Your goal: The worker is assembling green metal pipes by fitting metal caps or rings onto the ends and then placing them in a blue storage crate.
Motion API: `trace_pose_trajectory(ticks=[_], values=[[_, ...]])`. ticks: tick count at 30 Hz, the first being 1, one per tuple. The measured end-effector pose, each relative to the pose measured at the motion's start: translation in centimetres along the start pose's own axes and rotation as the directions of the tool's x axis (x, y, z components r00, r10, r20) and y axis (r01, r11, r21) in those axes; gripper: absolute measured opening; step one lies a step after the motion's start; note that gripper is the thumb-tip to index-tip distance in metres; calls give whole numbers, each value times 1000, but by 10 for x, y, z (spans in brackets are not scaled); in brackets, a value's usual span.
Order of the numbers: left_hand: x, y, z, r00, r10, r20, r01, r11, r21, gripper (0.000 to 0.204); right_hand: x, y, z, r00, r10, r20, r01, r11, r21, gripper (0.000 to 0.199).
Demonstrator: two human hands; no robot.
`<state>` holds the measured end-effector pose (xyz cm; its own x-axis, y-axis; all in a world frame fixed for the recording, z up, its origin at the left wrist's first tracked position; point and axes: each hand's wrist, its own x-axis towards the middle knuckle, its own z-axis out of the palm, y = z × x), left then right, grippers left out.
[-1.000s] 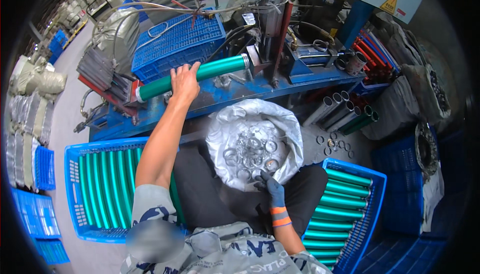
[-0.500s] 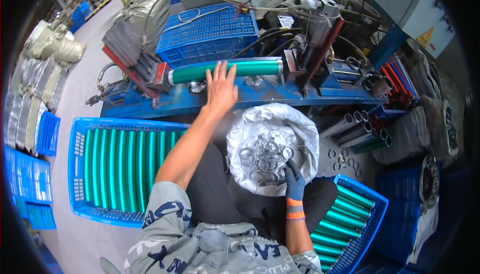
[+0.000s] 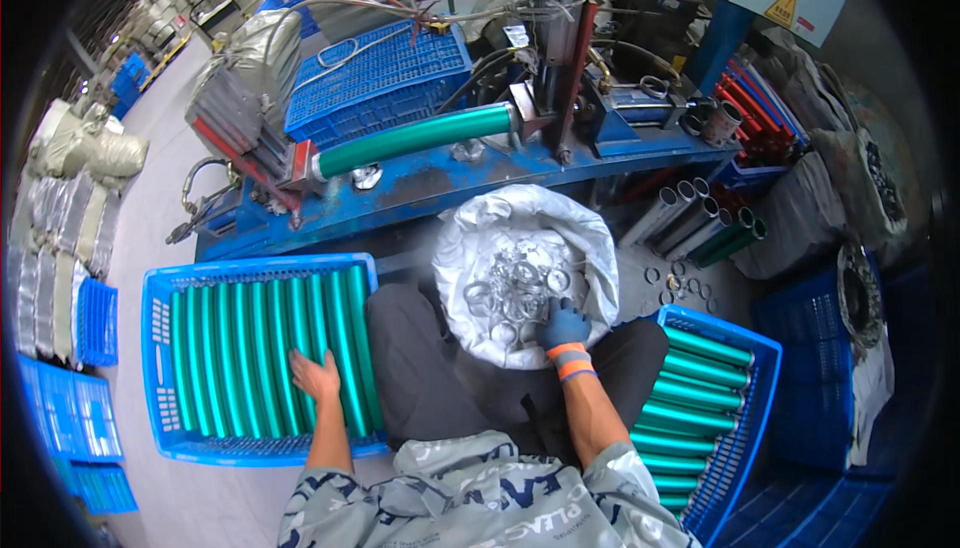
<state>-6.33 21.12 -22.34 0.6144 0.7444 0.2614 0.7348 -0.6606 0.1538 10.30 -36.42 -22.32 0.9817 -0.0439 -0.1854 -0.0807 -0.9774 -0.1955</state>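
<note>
Head view, and the hands are well apart! The bare left hand lies over the green tubes in the left-hand blue crate, thumb and fingers spread; whether it touches them, I can't tell. Best play here, I'd judge: fingers around one tube near its middle, so it comes up level without scraping its neighbours. Over on the right, the gloved right hand is down among metal rings in the white sack; its grip is hidden. A single ring pinched by the rim should come away cleanest. And up on the blue worktop, another green tube sits between two end blocks, neither hand on it!
</note>
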Motion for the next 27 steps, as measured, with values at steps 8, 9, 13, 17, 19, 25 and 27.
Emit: trace_pose_trajectory(ticks=[8,9,13,17,19,25,27], values=[[10,-6,-34,982,20,186,-30,998,49,90,-23,-8,-11,996,52,77,-49,998,-45,92],[10,-7,-39,984,20,179,-29,999,45,88,-25,-12,-9,997,29,71,-26,999,-46,92],[-11,19,-56,964,155,216,-113,974,-198,84,-34,-19,-5,996,83,33,-81,996,-43,106],[-40,37,-73,905,95,414,-56,993,-105,92,-27,-9,6,998,58,12,-57,994,-89,105],[-30,21,-59,910,47,411,-11,996,-91,102,-25,-11,1,994,66,83,-63,997,-35,103],[-9,-2,-48,860,3,511,186,930,-318,110,-26,-14,-6,997,44,-71,-30,982,185,62],[-16,-3,-56,892,27,451,160,915,-371,105,-31,-21,-15,994,94,-49,-84,982,171,38]])
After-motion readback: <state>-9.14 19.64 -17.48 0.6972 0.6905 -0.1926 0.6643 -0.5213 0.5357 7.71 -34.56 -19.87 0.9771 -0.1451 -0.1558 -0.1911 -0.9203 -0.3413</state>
